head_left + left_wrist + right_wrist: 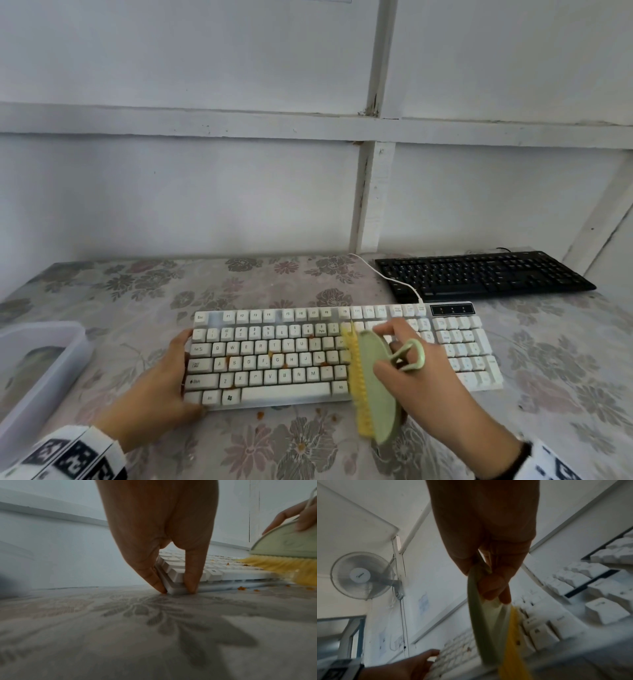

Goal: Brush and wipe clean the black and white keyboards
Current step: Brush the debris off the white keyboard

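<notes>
A clear plastic tub (41,370) sits at the worktop's left edge. The left hand (161,387) braces the white keyboard (274,356), fingers (190,582) straight against its left end. Orange crumbs (284,365) still dot its keys, so brushing looks unfinished. The right hand (421,380) grips a green scrub brush (376,387), yellow bristles on the keys. The black keyboard (479,274), far right, appears untouched; wiping remains.
</notes>
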`<state>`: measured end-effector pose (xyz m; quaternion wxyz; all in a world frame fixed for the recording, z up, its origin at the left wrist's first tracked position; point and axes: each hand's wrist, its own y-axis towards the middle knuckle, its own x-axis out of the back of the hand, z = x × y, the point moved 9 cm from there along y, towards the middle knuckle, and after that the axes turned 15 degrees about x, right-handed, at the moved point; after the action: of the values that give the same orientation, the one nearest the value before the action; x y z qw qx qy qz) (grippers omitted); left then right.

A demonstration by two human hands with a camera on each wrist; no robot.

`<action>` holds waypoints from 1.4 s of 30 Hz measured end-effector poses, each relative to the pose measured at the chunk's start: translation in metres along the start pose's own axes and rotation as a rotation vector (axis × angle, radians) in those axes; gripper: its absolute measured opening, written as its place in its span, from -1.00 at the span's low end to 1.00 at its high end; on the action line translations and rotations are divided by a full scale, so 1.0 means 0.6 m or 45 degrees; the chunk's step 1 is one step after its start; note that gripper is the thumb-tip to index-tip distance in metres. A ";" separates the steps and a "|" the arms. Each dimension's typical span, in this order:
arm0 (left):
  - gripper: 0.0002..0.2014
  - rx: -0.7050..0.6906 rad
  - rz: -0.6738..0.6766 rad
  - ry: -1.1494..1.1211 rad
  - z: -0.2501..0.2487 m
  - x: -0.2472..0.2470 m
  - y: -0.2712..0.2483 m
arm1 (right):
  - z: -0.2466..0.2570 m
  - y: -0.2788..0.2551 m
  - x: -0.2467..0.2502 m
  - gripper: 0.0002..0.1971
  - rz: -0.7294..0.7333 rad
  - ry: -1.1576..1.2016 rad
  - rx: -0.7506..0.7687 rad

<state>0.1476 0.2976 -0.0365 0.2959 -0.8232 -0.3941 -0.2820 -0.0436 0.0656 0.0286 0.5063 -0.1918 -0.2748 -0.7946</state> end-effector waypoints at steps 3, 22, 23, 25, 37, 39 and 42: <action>-0.10 0.001 -0.014 0.027 0.001 0.000 0.002 | 0.003 -0.005 0.015 -0.76 0.054 0.022 -0.065; -0.13 -0.045 -0.015 0.021 -0.005 0.001 0.001 | 0.038 0.016 -0.017 -0.80 0.131 0.002 0.023; -0.14 -0.042 -0.009 0.016 -0.003 0.000 0.001 | 0.040 0.017 -0.009 -0.80 0.110 0.005 0.010; -0.14 -0.031 -0.006 0.017 0.000 0.000 0.002 | 0.050 0.029 0.014 -0.79 0.014 0.003 0.023; -0.09 -0.031 -0.014 0.044 0.005 -0.001 0.006 | 0.039 0.014 -0.023 -0.74 0.099 -0.029 0.049; -0.09 -0.033 -0.017 0.019 0.002 0.001 0.005 | 0.043 0.004 -0.017 -0.75 0.118 0.035 0.016; -0.10 -0.020 -0.002 0.030 0.004 -0.001 0.005 | 0.062 0.012 0.007 -0.74 0.034 0.081 0.046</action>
<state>0.1502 0.2976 -0.0396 0.2938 -0.8218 -0.3890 -0.2951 -0.0379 0.0839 0.0616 0.5288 -0.1610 -0.2705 -0.7882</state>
